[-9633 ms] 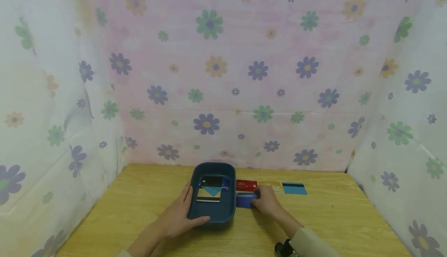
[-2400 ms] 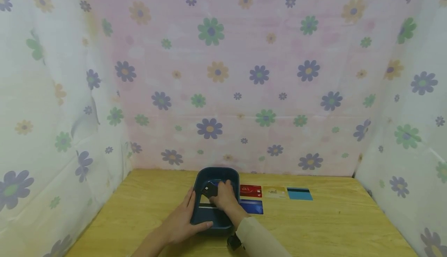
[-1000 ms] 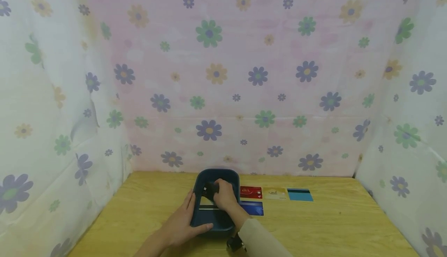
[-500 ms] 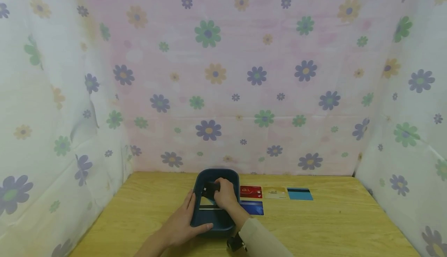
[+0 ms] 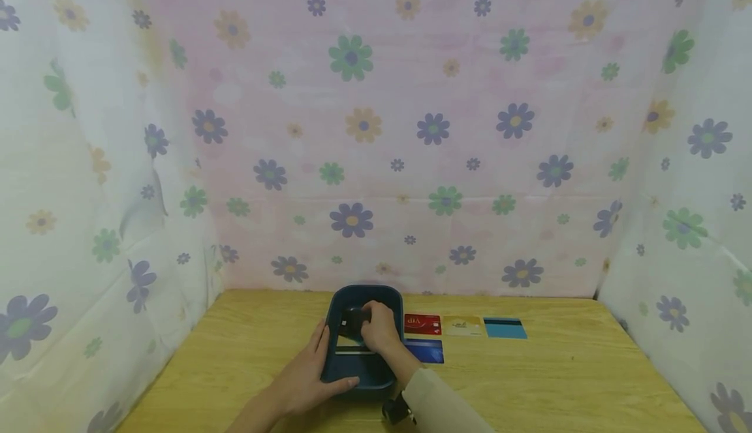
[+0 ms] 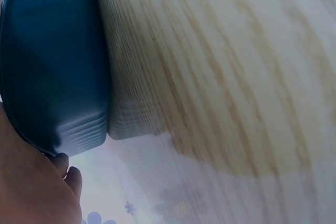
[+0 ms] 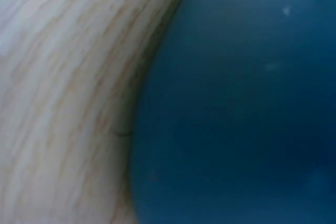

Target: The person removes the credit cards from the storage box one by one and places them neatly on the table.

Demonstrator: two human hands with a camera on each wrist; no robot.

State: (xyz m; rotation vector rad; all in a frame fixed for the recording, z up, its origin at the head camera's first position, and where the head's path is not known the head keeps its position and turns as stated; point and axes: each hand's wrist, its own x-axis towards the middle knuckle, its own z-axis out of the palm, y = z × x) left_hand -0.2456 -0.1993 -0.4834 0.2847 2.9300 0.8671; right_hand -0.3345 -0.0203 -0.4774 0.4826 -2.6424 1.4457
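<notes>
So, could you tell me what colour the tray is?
The tray is dark blue, clearest in the head view.

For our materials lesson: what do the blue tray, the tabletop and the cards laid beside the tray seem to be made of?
Blue tray: probably moulded plastic, matte, with rounded corners and a stepped rim.
Tabletop: wood or wood-look laminate, with pale printed-looking grain.
Cards: likely thin plastic; flat and coloured, one with a dark stripe.

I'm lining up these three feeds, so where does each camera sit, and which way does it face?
Head: worn on the head, facing forward and down at the blue tray, both hands and a sleeve.
Left wrist: low by the left hand, along the tray's outer wall and the wooden table.
Right wrist: pressed close to the tray and table; no hand shows.
All share the tray and table.
</notes>
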